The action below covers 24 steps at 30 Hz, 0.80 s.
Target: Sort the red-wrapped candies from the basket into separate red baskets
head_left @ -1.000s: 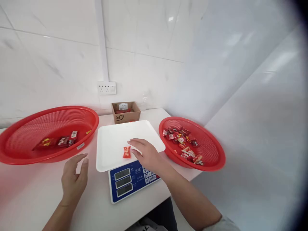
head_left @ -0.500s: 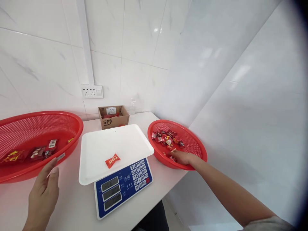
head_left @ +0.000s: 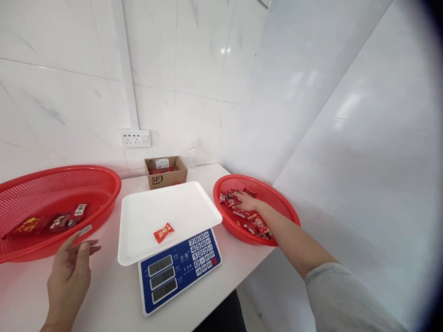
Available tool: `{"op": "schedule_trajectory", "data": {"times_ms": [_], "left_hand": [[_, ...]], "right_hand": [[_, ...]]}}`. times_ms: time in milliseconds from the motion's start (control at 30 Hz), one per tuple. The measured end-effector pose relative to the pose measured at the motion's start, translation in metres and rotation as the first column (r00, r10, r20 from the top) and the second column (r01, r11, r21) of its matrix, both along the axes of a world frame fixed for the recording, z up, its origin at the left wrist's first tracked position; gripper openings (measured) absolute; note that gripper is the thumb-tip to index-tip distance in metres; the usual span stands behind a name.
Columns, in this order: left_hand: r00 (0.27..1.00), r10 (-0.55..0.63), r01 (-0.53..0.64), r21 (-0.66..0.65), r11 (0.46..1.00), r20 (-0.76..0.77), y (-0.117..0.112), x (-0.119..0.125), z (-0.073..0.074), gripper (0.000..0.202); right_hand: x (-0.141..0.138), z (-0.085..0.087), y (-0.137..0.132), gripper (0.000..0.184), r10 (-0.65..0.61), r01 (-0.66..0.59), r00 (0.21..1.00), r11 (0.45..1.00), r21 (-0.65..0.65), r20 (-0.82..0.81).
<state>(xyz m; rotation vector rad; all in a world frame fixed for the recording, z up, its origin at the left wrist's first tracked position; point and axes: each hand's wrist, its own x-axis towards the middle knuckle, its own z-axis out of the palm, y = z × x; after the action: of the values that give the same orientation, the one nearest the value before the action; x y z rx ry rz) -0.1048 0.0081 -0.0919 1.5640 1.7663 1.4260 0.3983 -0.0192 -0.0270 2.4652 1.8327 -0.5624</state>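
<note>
My right hand (head_left: 248, 202) reaches into the right red basket (head_left: 287, 205), its fingers spread over the small red-wrapped candies (head_left: 258, 223); no candy is visibly gripped. On the white pan (head_left: 166, 198) of the blue-fronted digital scale (head_left: 180, 272) lies one red-wrapped candy (head_left: 164, 233). My left hand (head_left: 69, 276) hovers over the table beside the left red basket (head_left: 104, 173), near the label on its rim. Its fingers are loosely bent and apart, with nothing in them.
Several larger red snack packets (head_left: 58, 222) lie in the left basket. Behind the scale stands a small cardboard box (head_left: 169, 179) with red packets inside. A clear plastic bottle (head_left: 191, 157) is beside it. Tiled wall (head_left: 200, 115) closes off the back; a pale panel (head_left: 328, 161) rises on the right.
My right hand has moved from the near side of the right basket toward its far left, and candies there have shifted. My left hand's fingers have spread a little. The view has tilted slightly.
</note>
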Motion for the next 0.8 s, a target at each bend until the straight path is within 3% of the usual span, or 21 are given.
{"op": "schedule_trajectory", "data": {"times_ms": [133,300,400,533,667,800], "left_hand": [[0.998,-0.041,0.047,-0.143,0.989,0.047,-0.002,0.001,0.005,0.041],[0.997,-0.046,0.056,-0.17,0.984,0.06,-0.002,0.0,0.006,0.041],[0.997,-0.059,0.066,-0.174,0.983,0.041,-0.004,0.002,0.008,0.04],[0.998,-0.048,0.053,-0.191,0.98,0.027,-0.006,0.003,0.012,0.038],[0.998,-0.044,0.05,-0.197,0.979,0.039,-0.005,0.004,0.011,0.036],[0.997,-0.058,0.064,-0.168,0.984,0.045,-0.004,0.005,0.01,0.036]], "right_hand": [[-0.018,-0.016,0.009,0.075,0.017,-0.017,1.0,0.998,-0.055,-0.008],[-0.029,-0.017,0.003,0.033,0.103,-0.106,0.992,0.994,-0.037,-0.08],[-0.026,-0.01,0.0,0.022,0.081,-0.077,0.989,0.996,0.036,-0.122],[-0.019,0.005,-0.004,0.018,-0.019,0.06,0.982,0.976,0.21,-0.19],[-0.025,0.025,-0.004,0.027,-0.062,0.184,0.943,0.915,0.358,-0.327],[-0.051,0.043,0.004,0.036,0.016,0.222,0.882,0.868,0.444,-0.471]]}}
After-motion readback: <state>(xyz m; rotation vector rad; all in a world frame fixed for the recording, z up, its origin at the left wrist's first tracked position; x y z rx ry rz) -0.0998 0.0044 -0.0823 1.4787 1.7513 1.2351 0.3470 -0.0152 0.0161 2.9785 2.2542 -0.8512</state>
